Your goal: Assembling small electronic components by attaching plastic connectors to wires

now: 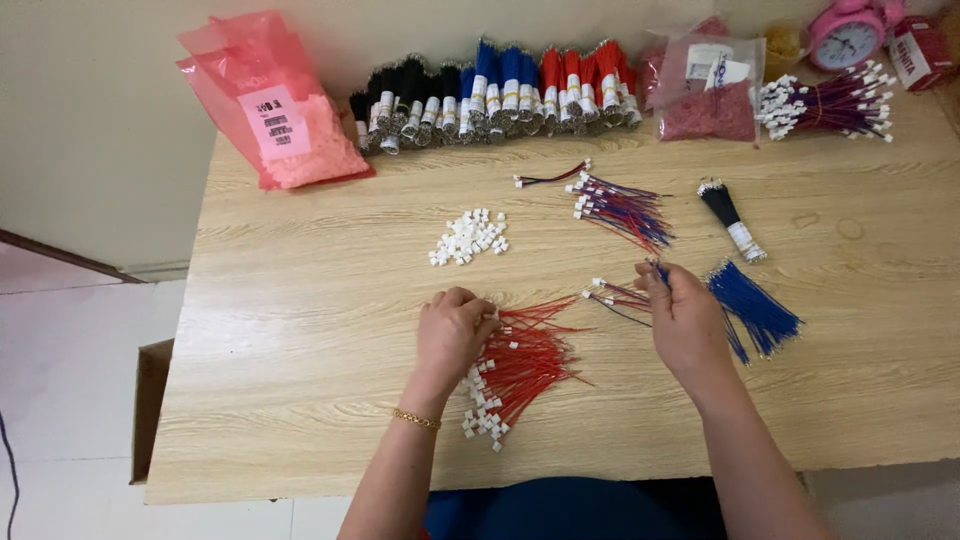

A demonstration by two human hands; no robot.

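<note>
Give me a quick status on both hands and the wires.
Left hand on the red wires, pinching one end. Right hand picking at the blue wires. Loose white connectors lie apart; nothing in the way.

Two hands, two pink bags, one pink clock, one black wire bundle.

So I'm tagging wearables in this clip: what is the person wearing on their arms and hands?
Both forearms are bare, with no sleeves in view. The left hand has a thin gold-coloured chain bracelet at the wrist. The right hand shows no bracelet, watch or glove.
</note>
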